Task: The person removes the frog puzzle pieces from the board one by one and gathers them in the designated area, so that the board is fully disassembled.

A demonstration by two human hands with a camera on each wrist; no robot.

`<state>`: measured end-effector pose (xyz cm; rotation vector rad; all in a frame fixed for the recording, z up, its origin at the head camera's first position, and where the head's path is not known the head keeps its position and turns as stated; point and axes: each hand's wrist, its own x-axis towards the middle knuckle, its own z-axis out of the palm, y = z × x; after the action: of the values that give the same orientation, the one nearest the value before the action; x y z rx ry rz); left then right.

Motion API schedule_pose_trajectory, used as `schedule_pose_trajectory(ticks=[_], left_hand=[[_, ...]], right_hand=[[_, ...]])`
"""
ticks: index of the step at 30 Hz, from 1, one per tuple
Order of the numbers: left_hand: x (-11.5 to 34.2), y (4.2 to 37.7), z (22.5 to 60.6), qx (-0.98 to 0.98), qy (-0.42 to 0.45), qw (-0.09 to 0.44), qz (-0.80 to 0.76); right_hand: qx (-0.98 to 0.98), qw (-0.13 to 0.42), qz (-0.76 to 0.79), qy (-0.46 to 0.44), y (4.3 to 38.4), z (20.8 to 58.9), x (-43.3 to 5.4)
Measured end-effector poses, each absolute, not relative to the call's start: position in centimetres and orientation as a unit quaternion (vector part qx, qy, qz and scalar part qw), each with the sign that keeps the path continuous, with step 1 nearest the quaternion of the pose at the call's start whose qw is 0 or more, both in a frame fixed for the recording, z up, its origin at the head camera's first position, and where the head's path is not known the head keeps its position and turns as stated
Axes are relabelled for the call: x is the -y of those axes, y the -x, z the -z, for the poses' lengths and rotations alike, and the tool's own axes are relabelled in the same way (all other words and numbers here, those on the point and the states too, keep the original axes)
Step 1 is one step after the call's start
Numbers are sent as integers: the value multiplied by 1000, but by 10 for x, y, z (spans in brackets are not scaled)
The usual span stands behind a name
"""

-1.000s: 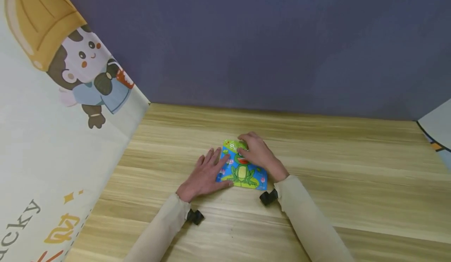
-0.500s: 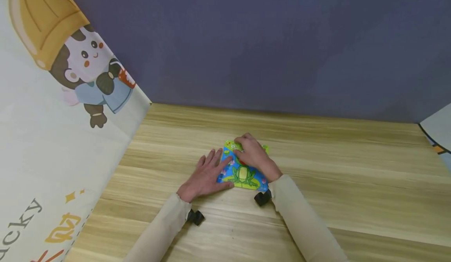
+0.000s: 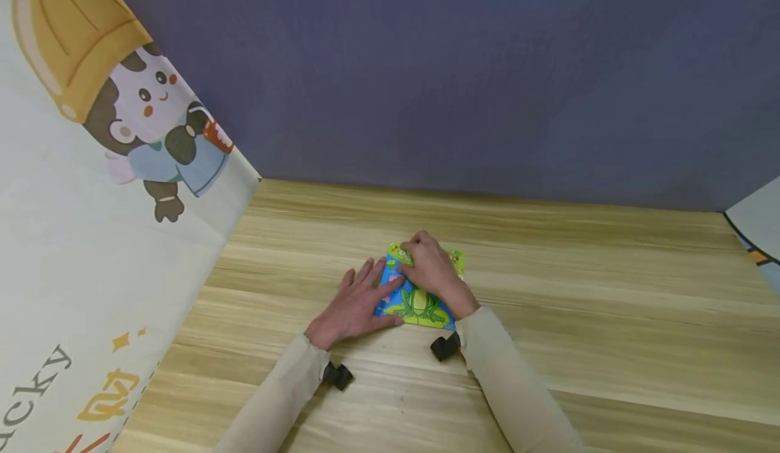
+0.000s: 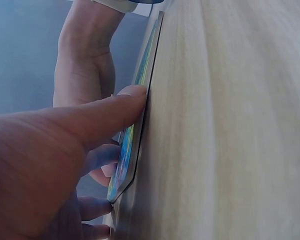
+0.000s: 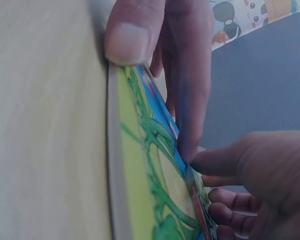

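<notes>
A flat board with a cartoon frog picture [image 3: 419, 304], blue and green with a grey edge, lies on the wooden table. Spread across its left side, my left hand [image 3: 350, 309] rests with the index fingertip on the picture and the thumb [image 4: 132, 92] along the near edge. My right hand [image 3: 431, 268] covers the frog's head, fingers bent down onto the board's upper part. Its thumb [image 5: 212, 161] comes close to the left index fingertip in the right wrist view. I cannot tell whether the right fingers pinch a piece of the board.
The wooden table [image 3: 609, 304] extends around the board. A dark blue-grey panel [image 3: 457, 80] rises behind it, and a white wall [image 3: 55, 236] with a printed cartoon figure stands at the left. Each wrist carries a small black camera [image 3: 445, 346].
My right hand has slid left across the frog's head, covering its face and uncovering the board's upper right corner. The left hand has stayed in place.
</notes>
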<state>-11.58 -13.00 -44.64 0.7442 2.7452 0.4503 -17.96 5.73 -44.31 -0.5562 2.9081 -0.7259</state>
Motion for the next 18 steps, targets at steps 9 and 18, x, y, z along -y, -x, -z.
schedule_pose_trajectory(ticks=[9,18], left_hand=[[131,116,444,-945,-263,124,-151],[131,115,444,-944,-264,124,-151]], right_hand=[[-953,58,254,157,180,444,-54],[-944,65,291,141,179,450,-54]])
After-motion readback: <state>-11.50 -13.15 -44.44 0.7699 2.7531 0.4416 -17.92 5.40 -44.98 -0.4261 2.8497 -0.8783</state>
